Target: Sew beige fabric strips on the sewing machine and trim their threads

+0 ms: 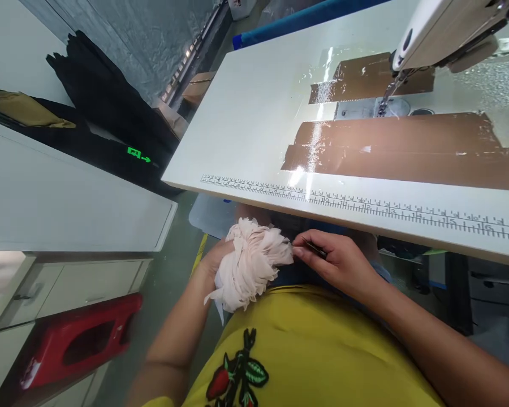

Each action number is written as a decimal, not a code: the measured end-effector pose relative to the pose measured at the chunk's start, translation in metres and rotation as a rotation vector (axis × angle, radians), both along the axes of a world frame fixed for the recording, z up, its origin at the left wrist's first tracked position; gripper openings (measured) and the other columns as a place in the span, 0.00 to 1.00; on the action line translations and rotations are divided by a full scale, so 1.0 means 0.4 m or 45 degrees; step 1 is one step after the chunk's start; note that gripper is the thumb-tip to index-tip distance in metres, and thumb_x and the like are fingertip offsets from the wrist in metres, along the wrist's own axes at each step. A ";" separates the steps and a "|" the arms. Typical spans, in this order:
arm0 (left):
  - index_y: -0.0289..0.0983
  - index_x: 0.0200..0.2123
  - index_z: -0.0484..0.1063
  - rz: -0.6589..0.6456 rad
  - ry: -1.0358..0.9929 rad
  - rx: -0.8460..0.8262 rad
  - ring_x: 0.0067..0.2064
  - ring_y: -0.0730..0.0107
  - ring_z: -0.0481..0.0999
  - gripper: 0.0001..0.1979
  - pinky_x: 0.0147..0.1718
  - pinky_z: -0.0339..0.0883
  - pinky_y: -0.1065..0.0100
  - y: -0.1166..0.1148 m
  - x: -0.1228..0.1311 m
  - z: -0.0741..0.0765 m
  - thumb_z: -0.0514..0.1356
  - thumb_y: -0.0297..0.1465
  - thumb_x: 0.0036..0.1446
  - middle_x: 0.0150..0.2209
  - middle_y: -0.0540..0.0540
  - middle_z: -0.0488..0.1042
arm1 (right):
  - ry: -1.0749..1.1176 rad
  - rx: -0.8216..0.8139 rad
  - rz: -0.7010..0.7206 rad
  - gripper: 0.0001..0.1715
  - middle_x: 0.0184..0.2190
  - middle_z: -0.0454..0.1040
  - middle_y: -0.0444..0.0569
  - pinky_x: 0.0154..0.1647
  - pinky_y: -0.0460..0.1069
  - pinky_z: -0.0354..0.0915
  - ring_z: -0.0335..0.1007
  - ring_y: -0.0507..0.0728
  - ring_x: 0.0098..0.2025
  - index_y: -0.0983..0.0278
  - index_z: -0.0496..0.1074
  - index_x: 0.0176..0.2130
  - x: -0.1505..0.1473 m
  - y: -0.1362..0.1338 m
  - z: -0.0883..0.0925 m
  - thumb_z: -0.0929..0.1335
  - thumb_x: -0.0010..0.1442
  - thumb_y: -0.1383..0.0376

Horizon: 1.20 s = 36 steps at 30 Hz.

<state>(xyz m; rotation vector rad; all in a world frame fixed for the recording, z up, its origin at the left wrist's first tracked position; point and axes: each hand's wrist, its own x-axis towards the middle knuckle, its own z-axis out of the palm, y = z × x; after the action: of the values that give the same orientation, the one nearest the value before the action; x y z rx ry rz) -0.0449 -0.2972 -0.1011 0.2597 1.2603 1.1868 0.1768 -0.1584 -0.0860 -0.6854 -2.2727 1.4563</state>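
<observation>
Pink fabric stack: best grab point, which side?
Probably grip the pink fabric stack at its gathered left end, from the left, as the left hand does; its layers fan loose toward the right hand and its dark tool.

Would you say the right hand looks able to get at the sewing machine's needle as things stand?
Probably yes: the table between right hand and needle bears only flat brown tape, though the hand pinches a small dark tool.

Light is glaring off a white bench [254, 113] patched with brown tape [402, 152]; a white cabinet [68, 209] is standing left, a red crate [80, 339] sitting on grey-green floor [169, 294].
</observation>
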 end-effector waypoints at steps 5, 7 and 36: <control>0.35 0.48 0.71 -0.117 0.022 -0.028 0.48 0.49 0.75 0.30 0.50 0.65 0.53 0.022 0.040 -0.002 0.69 0.39 0.41 0.44 0.39 0.77 | 0.065 0.261 0.184 0.13 0.41 0.76 0.51 0.38 0.48 0.64 0.72 0.57 0.39 0.61 0.71 0.45 -0.082 -0.022 0.039 0.65 0.60 0.62; 0.34 0.47 0.72 -0.147 0.017 -0.037 0.47 0.49 0.75 0.29 0.50 0.65 0.54 0.026 0.047 0.000 0.70 0.40 0.41 0.43 0.39 0.78 | -0.011 0.335 0.181 0.10 0.34 0.77 0.51 0.34 0.48 0.63 0.72 0.57 0.35 0.63 0.73 0.36 -0.099 -0.011 0.025 0.63 0.61 0.64; 0.33 0.46 0.72 -0.975 0.590 -0.021 0.45 0.55 0.76 0.23 0.43 0.69 0.62 0.096 0.003 0.042 0.65 0.39 0.48 0.44 0.40 0.76 | -0.174 -0.395 -0.014 0.13 0.30 0.75 0.48 0.32 0.48 0.63 0.69 0.58 0.33 0.66 0.72 0.33 -0.057 0.004 -0.143 0.65 0.53 0.59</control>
<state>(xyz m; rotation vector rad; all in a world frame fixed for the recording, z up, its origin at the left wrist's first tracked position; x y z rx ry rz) -0.0439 -0.2589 -0.0842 0.9521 1.3734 0.4593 0.1541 -0.1568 -0.1434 -0.9105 -2.1550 1.8295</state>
